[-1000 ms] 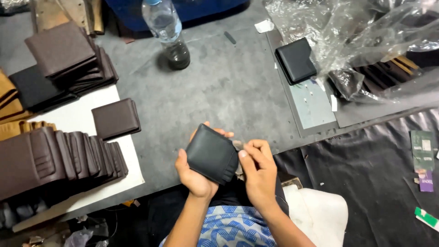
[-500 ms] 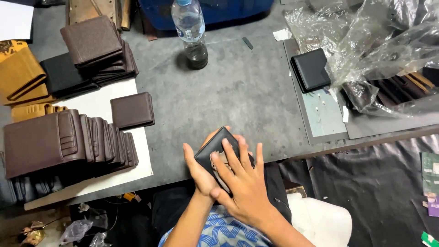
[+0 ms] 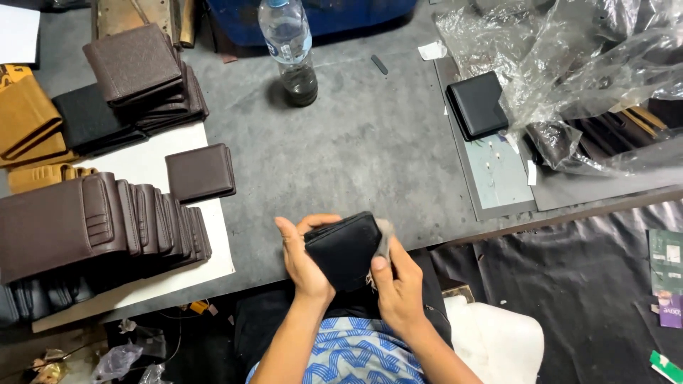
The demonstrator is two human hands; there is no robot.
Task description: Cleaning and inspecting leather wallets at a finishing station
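A closed black wallet [image 3: 343,249] is held just above the near edge of the grey table [image 3: 370,153]. My left hand [image 3: 302,259] grips it from the left, thumb up along its side and fingers underneath. My right hand [image 3: 398,284] presses a small grey cloth [image 3: 384,237] against the wallet's right edge, thumb on the front face. The lower part of the wallet is hidden behind my hands.
Brown wallets stand in a row [image 3: 99,224] on a white board at left, one lying flat [image 3: 200,173], more stacked behind [image 3: 139,71], tan ones [image 3: 25,117] far left. A water bottle [image 3: 290,46] stands at the back. Another black wallet [image 3: 477,104] lies right, beside crumpled clear plastic [image 3: 576,64].
My right hand has slid from lying spread over the wallet's face to its right edge with the cloth. The wallet stays in my left hand.
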